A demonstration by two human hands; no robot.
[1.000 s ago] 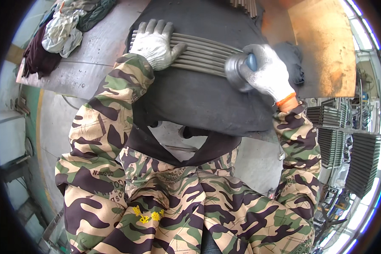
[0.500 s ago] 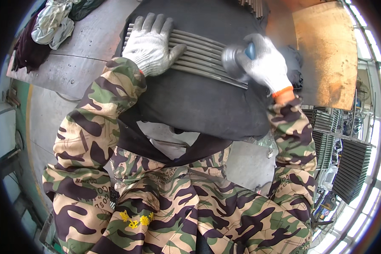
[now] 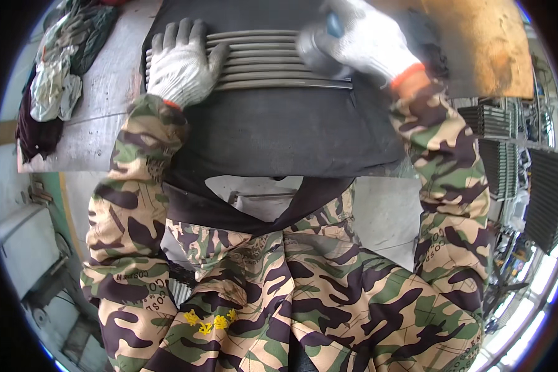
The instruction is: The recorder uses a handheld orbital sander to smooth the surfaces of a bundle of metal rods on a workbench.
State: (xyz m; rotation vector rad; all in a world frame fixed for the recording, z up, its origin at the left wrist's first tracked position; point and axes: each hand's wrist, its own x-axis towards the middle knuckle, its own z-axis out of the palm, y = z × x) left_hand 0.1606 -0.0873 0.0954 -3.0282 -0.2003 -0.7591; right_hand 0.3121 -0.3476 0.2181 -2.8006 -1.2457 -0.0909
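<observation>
Several slim grey metal rods [image 3: 260, 61] lie side by side on a black cloth [image 3: 266, 130] spread over the table. My left hand [image 3: 183, 65], in a white knit glove with grey fingertips, rests flat across their left ends, fingers spread. In a matching glove, my right hand [image 3: 372, 37] is wrapped round a round grey tool with a blue part [image 3: 316, 48]. The tool is over the right part of the rods and smeared by motion, so its exact kind and whether it touches them cannot be made out.
Crumpled cloths [image 3: 62, 74] lie on the grey table [image 3: 115, 80] at the left. A brown, stained board [image 3: 490, 49] is at the far right. Below it stand racks of stacked dark bars [image 3: 499, 167].
The view has shifted, so rods and hands appear higher and farther left. My left hand stays on the rods; my right hand still holds the tool, over their right part.
</observation>
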